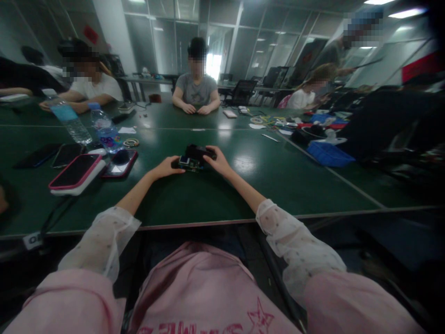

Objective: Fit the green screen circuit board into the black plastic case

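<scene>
Both hands are around a small black device with an exposed circuit board (190, 162), low over the green table (194, 204). My left hand (168, 167) grips its left end, thumb at the near edge and fingers over the top. At the right, my right hand (217, 160) is closed on the black part of the same device (198, 151). The board side, with a small bluish-white piece on it, faces up toward me. Fine details of the device are too blurred to tell.
To the left lie a pink-edged phone (77, 171), another phone (121, 163) and two bottles (106, 130). A tape roll (131, 143) is behind them. A blue basket (328, 154) and scattered cables (264, 119) are at the right. A person (196, 88) sits opposite.
</scene>
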Motion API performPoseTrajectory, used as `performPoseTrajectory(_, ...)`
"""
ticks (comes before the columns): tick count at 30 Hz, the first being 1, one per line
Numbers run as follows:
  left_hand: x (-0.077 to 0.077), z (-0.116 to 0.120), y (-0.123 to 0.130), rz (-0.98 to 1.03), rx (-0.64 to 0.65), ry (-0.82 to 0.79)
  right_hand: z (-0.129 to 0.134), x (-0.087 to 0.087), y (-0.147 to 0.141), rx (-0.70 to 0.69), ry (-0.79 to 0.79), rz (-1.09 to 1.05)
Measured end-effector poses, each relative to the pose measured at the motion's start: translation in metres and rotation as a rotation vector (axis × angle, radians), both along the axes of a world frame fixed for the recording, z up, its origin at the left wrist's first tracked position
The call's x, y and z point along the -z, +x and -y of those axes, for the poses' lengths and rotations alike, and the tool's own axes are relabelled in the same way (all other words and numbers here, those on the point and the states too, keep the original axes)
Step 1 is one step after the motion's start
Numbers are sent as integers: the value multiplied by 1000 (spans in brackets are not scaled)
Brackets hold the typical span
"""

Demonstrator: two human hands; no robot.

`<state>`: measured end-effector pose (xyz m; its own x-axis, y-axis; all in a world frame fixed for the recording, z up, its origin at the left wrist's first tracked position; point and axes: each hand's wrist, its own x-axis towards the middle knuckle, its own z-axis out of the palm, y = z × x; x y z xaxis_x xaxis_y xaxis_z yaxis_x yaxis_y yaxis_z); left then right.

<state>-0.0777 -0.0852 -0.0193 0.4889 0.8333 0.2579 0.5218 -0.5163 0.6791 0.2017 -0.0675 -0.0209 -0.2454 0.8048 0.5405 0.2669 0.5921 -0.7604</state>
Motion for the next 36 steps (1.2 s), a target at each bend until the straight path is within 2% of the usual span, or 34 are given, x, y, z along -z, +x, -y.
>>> performPoseTrajectory(23, -4, 2, 0, -31, 6, 8, 1, 0, 0, -46, -9, -6)
performPoseTrajectory(36, -4, 2, 0, -25, 26, 16, 2, -1, 0, -26, 4, 15)
